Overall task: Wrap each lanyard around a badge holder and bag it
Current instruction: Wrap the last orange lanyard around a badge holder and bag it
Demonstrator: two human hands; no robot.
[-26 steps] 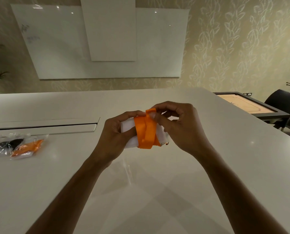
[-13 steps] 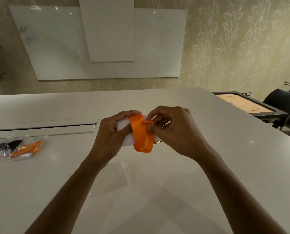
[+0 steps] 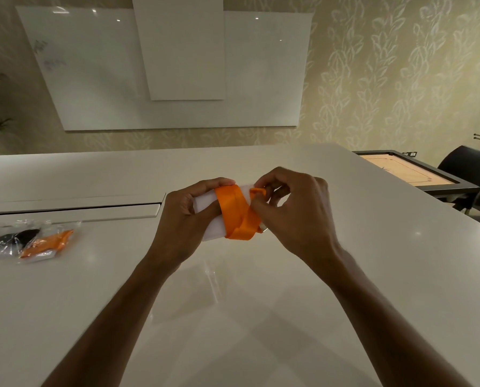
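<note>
I saw the left hand [image 3: 183, 216] clamped on the badge holder [image 3: 209, 222] above the counter [image 3: 344, 275], right fingers [image 3: 261, 206] pinching the nearly wound lanyard [image 3: 237, 212]; bagging remained, beyond the filled bags [image 3: 42, 243].

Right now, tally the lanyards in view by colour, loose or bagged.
Orange ribbon lanyards: 2, one wound round the white badge holder in both hands, one in a clear plastic bag.
Black bagged lanyards: 1; a dark bit at the left edge is unclear.
Total: 3
</note>
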